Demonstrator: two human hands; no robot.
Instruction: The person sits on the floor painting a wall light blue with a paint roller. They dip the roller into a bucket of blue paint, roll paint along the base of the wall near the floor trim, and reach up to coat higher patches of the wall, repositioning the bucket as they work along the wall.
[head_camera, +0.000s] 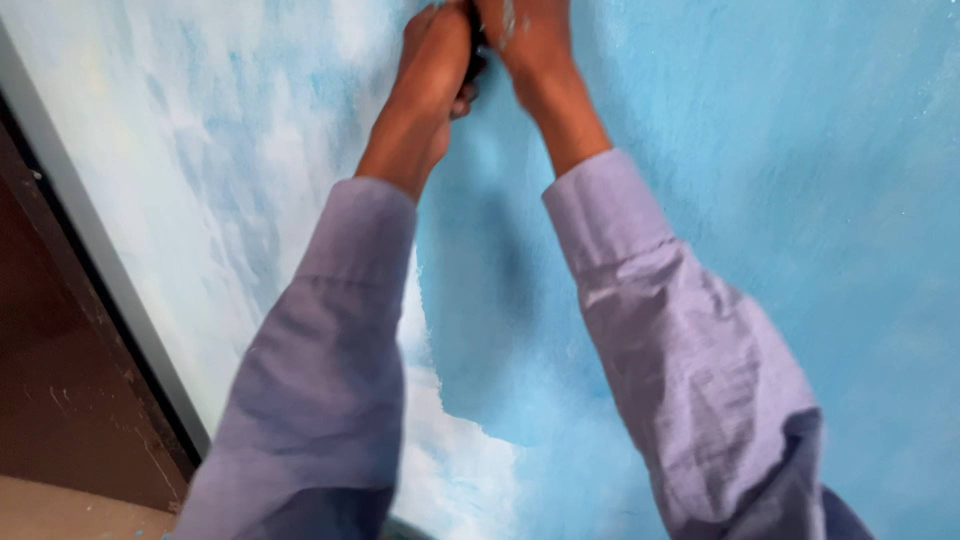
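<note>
Both arms in grey-blue sleeves reach up against a wall (760, 200). My left hand (432, 55) and my right hand (525, 35) meet at the top edge of the view, closed together around a small dark object (476, 62) pressed near the wall. Most of that object is hidden by the fingers and cut off by the frame, so I cannot tell what it is. The wall is solid light blue on the right and patchy white and pale blue on the left (200, 150).
A pale grey frame strip (100, 250) runs diagonally along the wall's left edge, with a dark brown panel (50, 360) beyond it. A patch of tan floor (60, 510) shows at the bottom left corner.
</note>
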